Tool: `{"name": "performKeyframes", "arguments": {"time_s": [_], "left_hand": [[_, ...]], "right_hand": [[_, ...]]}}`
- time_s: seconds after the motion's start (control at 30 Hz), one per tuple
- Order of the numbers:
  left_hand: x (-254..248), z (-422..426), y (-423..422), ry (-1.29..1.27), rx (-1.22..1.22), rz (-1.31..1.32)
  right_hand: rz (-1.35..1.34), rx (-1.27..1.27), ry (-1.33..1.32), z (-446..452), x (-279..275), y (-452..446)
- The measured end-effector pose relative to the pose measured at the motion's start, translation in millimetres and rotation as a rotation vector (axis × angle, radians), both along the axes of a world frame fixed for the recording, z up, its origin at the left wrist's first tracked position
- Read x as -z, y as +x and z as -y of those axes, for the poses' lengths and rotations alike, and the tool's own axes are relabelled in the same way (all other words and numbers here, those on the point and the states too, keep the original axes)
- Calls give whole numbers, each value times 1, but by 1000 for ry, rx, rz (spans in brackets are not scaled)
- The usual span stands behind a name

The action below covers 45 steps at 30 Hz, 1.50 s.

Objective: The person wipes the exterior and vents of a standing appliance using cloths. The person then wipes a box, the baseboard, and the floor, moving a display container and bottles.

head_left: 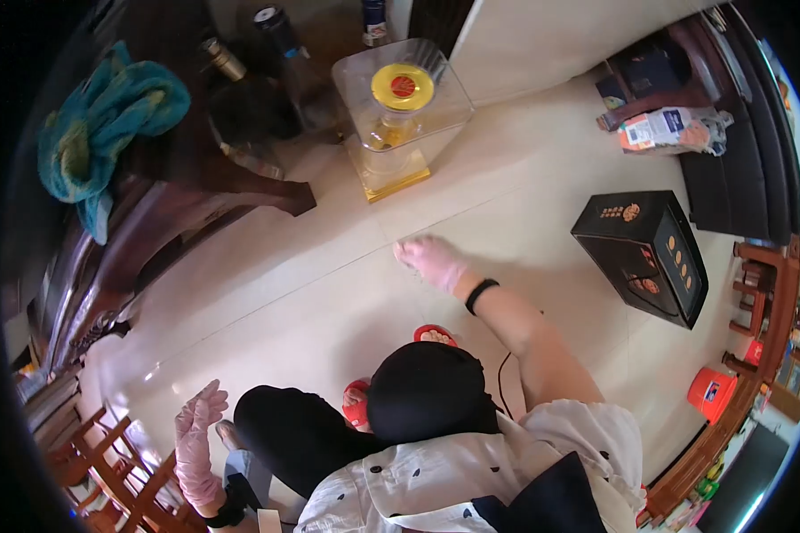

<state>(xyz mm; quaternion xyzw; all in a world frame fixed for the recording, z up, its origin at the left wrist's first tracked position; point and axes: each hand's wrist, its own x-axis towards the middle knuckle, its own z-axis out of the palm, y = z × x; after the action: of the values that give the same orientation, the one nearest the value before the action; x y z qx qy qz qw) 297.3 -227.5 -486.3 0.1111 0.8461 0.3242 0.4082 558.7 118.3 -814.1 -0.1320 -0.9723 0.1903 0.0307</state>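
My right hand [431, 261], in a thin pinkish glove, reaches over the pale tiled floor with its fingers curled together; whether anything small is inside cannot be made out. Beyond it stands a clear square container with a round yellow lid [403, 87] and a gold base. Off to the lower left, my left hand [201, 435] is raised, also gloved, its fingers extended and holding nothing. A black box with gold markings [644, 258] rests on the floor to the right of my right hand.
Dark wooden furniture [164, 209] with a teal towel [107, 133] and bottles [280, 31] is at the upper left. A plastic package [671, 131] lies near a black sofa [747, 182]. A red bucket [712, 394] stands at the right, wooden chairs [120, 462] at the lower left.
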Motion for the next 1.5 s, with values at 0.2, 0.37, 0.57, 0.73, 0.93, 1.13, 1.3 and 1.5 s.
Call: {"name": "performKeyframes", "arguments": {"time_s": [0.2, 0.37, 0.57, 0.73, 0.93, 1.13, 1.3, 1.5], "left_hand": [[-11, 9, 6, 81, -21, -90], [-24, -12, 15, 126, -57, -178], [-26, -29, 25, 183, -56, -71], [-21, -39, 31, 218, -84, -41], [-16, -28, 26, 183, -111, -20], [-9, -22, 28, 282, -73, 6], [-12, -16, 34, 196, -162, 23], [-1, -28, 39, 141, -214, -57]], "right_hand": [[64, 529, -815, -35, 3, 42], [107, 420, -571, 26, 2, 40], [108, 206, -309, 55, -26, 38], [55, 137, 10, 73, -8, 53], [137, 239, -9, 82, 5, 52], [291, 99, -105, 70, 4, 59], [1015, -102, -436, -10, -44, 63], [907, 250, -56, 19, 0, 89]]}}
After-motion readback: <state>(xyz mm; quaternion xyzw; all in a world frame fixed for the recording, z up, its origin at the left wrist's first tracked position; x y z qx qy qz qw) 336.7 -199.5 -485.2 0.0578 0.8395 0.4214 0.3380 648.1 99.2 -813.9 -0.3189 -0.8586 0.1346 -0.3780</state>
